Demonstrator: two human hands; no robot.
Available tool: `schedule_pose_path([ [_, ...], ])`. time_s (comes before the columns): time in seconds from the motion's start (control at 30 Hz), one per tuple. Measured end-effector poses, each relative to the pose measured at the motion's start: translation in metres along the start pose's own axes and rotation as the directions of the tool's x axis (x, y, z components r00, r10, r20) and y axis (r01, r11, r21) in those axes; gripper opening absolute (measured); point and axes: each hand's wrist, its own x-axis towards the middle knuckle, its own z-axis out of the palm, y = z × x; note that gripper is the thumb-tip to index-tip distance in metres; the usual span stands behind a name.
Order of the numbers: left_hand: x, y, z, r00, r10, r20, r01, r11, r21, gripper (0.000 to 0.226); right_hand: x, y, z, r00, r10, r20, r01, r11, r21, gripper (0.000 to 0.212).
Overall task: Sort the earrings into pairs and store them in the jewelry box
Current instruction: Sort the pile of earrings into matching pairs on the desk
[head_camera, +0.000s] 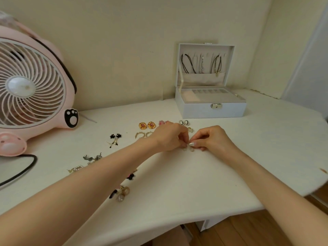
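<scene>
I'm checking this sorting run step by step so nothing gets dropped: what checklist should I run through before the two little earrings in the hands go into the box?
1. Jewelry box lid open: ok.
2. Left hand pinches pale earring: ok.
3. Right hand pinches second pale earring: ok.
4. The two match: cannot tell, too small.
5. Tray compartments free: ok, as far as visible.
6. All earrings sorted: not ok, loose earrings lie by the left forearm.
</scene>
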Motion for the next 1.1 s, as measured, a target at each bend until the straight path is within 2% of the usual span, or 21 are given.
schedule_pose_path([
  [0.3,-0.003,0.001,0.001,0.999,-0.015,-0.028,0.014,1.000,-0.027,0.021,-0.002,-0.002,0.007,0.999,-0.014,-0.046,0.012,0.999,-0.045,0.009],
  [0.43,-0.006,-0.002,-0.009,0.999,-0.006,-0.035,0.005,0.999,-0.035,0.023,-0.003,-0.001,-0.004,0.999,0.043,-0.002,-0.043,0.997,0.059,0.019],
  [0.53,-0.010,-0.002,-0.013,0.998,0.017,-0.055,-0.018,0.999,-0.030,0.024,-0.007,-0.001,-0.006,0.998,0.035,0.049,-0.036,0.999,0.022,0.027],
  [0.7,-0.013,-0.001,-0.008,0.996,0.082,-0.041,-0.081,0.996,0.034,0.023,-0.008,-0.006,0.006,1.000,-0.014,-0.011,0.013,0.992,-0.128,0.030],
  [0.83,-0.018,-0.006,-0.019,0.995,0.040,-0.093,-0.037,0.999,0.035,0.016,-0.008,-0.006,0.011,0.999,-0.029,-0.020,0.026,0.987,-0.161,0.028],
  [0.97,-0.040,-0.018,-0.038,0.988,0.014,-0.152,-0.012,1.000,0.013,0.011,-0.011,-0.011,0.009,0.998,-0.027,-0.052,0.019,0.988,-0.153,0.029],
  [1.1,-0.074,-0.032,-0.058,0.983,-0.002,-0.186,-0.003,1.000,-0.028,0.009,-0.016,-0.028,0.013,0.986,-0.097,-0.137,0.087,0.993,-0.076,0.014],
])
